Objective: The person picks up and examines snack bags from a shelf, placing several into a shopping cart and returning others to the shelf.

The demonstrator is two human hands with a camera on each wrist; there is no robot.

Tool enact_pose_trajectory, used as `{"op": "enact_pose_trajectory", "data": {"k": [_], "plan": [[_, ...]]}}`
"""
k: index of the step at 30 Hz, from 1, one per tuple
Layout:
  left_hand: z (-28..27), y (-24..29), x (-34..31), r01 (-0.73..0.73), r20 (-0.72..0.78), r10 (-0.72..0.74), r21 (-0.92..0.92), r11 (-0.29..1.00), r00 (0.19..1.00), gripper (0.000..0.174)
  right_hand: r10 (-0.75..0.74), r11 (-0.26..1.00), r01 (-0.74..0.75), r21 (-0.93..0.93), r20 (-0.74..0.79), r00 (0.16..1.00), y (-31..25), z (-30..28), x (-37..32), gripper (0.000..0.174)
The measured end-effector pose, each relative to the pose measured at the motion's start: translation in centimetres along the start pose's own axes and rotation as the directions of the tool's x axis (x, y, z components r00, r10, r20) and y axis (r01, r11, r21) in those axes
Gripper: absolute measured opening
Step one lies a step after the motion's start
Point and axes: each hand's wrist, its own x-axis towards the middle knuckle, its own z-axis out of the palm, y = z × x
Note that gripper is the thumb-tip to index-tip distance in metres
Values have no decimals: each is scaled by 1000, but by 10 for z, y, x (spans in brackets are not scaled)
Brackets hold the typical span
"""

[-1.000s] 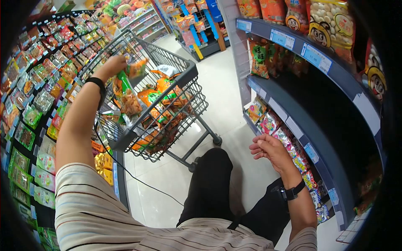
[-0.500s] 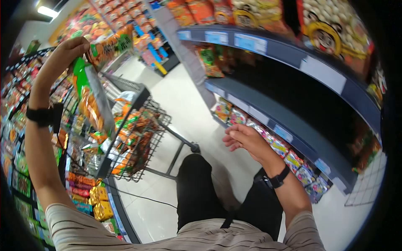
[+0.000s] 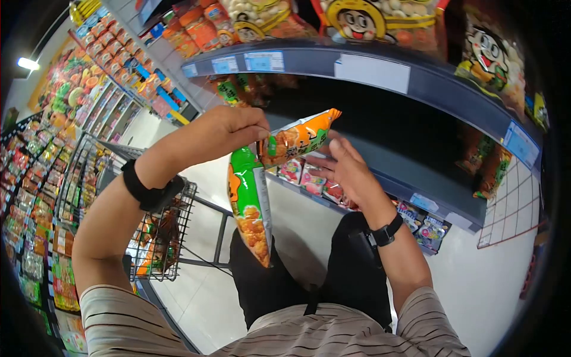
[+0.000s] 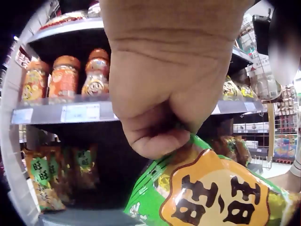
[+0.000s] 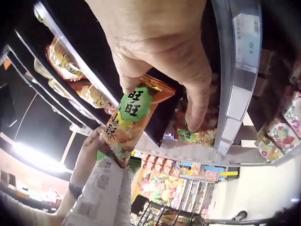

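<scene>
My left hand (image 3: 229, 131) pinches two snack bags by their ends, in front of the shelf. One is a green and orange bag (image 3: 253, 205) that hangs down; in the left wrist view its orange label (image 4: 216, 193) faces the camera below the curled fingers. The other, an orange bag with a green label (image 3: 300, 140), sticks out towards the right. Just beyond that bag's free end is my right hand (image 3: 352, 175), thumb and fingers spread. In the right wrist view the orange bag (image 5: 134, 110) overlaps the thumb tip, with the fingers apart from it.
A dark shelf level (image 3: 369, 137) lies ahead, with a few similar bags (image 5: 200, 134) at its end. Large bags (image 3: 357, 24) fill the level above, small packets (image 3: 312, 181) the one below. The cart (image 3: 160, 238) stands at left, holding more bags. A wire rack (image 3: 508, 205) is at right.
My left hand has carried both bags from above the cart rightwards to the shelf. The view has turned right, and my right hand has come up close to the orange bag.
</scene>
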Motion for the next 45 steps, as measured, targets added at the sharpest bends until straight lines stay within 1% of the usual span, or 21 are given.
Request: {"op": "enact_pose_trajectory", "data": {"k": [6,8,11,14,17,20,21,23,25,26,27,29,30,32,33,35,37,40,42,44,45], "plan": [[42,-3,56,-100,-35,98,-84,991,995,18,-111,993,113,40,-40,993,-29,-41,-14,62],[53,0,73,-91,-63,86,-79,993,994,18,-162,984,170,47,-130,978,-38,-54,-24,45],[78,-16,101,-226,-199,201,-111,968,959,20,-227,969,244,41,-246,942,-48,-82,-39,30],[84,-17,121,-67,-128,43,-194,979,991,24,-303,947,321,-7,-348,887,-58,-98,-61,19],[95,-42,143,-37,-173,-3,-231,972,985,26,-403,914,377,-149,-431,807,-76,-97,-82,13],[103,-51,160,61,-275,-124,-228,972,953,24,-489,872,384,-305,-494,719,-94,-97,-116,21],[114,-71,173,-156,-386,101,-113,981,917,22,-505,862,379,-336,-511,695,-99,-95,-128,21],[121,-117,192,-282,-396,285,67,957,873,21,-537,841,365,-398,-538,649,-107,-95,-151,22],[115,-109,196,-168,-254,187,96,981,949,27,-543,839,379,-389,-568,618,-110,-101,-172,21],[111,-104,200,56,-215,-68,-59,997,974,27,-544,839,387,-383,-583,603,-110,-102,-181,20],[104,-81,206,281,-137,-310,-198,939,941,29,-535,845,357,-399,-617,577,-112,-100,-187,19],[108,-85,217,360,-185,-359,-27,932,915,30,-535,845,350,-405,-620,574,-114,-102,-200,19],[118,-120,226,222,-282,-142,278,935,949,28,-534,846,347,-406,-621,574,-114,-102,-205,19],[123,-144,231,126,-312,56,532,837,948,27,-529,849,341,-405,-646,551,-115,-101,-211,20],[122,-145,232,155,-318,13,498,853,948,28,-529,848,337,-408,-648,548,-116,-104,-214,20],[121,-146,237,228,-347,-150,193,954,926,28,-531,847,328,-417,-653,540,-118,-103,-218,21],[121,-156,248,271,-294,-391,-373,887,872,29,-532,847,338,-411,-645,548,-117,-105,-222,21],[130,-210,264,161,-336,-85,206,965,938,29,-530,848,342,-404,-637,560,-118,-105,-225,19],[124,-194,248,130,-302,96,646,752,949,29,-525,851,337,-403,-640,561,-118,-103,-226,18],[124,-190,243,112,-300,214,783,612,930,30,-521,854,328,-405,-647,557,-119,-101,-227,19],[127,-195,245,108,-347,250,750,652,904,30,-523,852,331,-405,-646,556,-119,-101,-227,19]]}}
